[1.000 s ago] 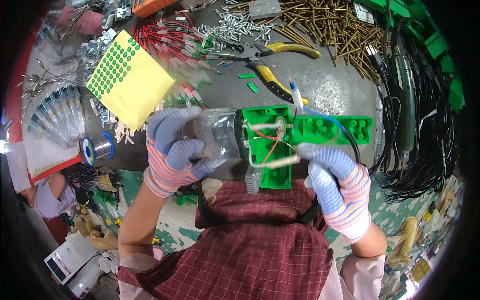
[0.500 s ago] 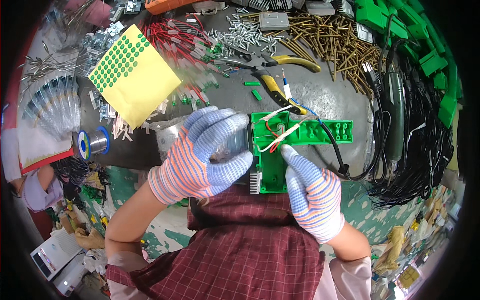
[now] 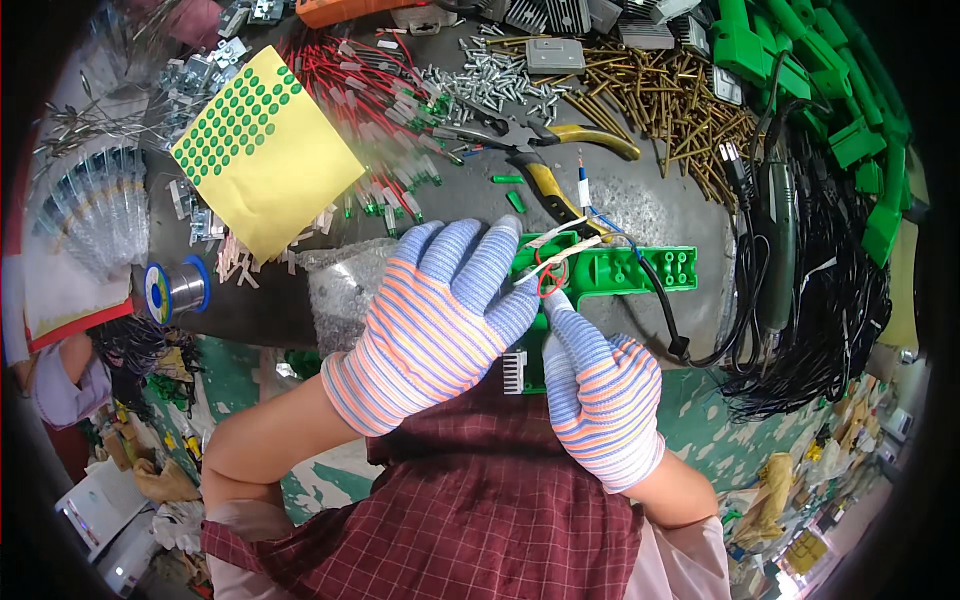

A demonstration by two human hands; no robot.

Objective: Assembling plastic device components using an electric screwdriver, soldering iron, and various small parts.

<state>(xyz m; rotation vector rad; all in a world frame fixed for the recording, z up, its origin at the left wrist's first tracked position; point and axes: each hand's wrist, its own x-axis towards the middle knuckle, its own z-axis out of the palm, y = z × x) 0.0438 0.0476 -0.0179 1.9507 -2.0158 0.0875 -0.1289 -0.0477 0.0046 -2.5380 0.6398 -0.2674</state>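
Observation:
A T-shaped green plastic housing (image 3: 640, 270) lies open-side up in front of me, its left part covered by my gloved hands. Inside it run red wires (image 3: 552, 280) and white-sleeved leads (image 3: 572, 257); a black cable (image 3: 658, 280) with a blue wire crosses its right arm. My left hand (image 3: 430, 320) is closed over the left side of the housing, thumb beside the wires. My right hand (image 3: 608, 390) has its fingers drawn together, tips at the red wires; what lies between them is hidden. A finned metal heat sink (image 3: 514, 373) shows at the housing's lower left.
Yellow-handled pliers (image 3: 545, 170) lie behind the housing. Farther back are silver screws (image 3: 490, 80), brass rods (image 3: 670, 110) and red-wired lamps (image 3: 350, 80). A yellow sticker sheet (image 3: 270, 160) and solder spool (image 3: 178, 287) are at left; a soldering iron (image 3: 782, 230) and black cables (image 3: 840, 310) at right.
My left hand has moved right from beside the housing onto its left side, closing over it. My right hand has shifted slightly left, its fingertips still at the wires.

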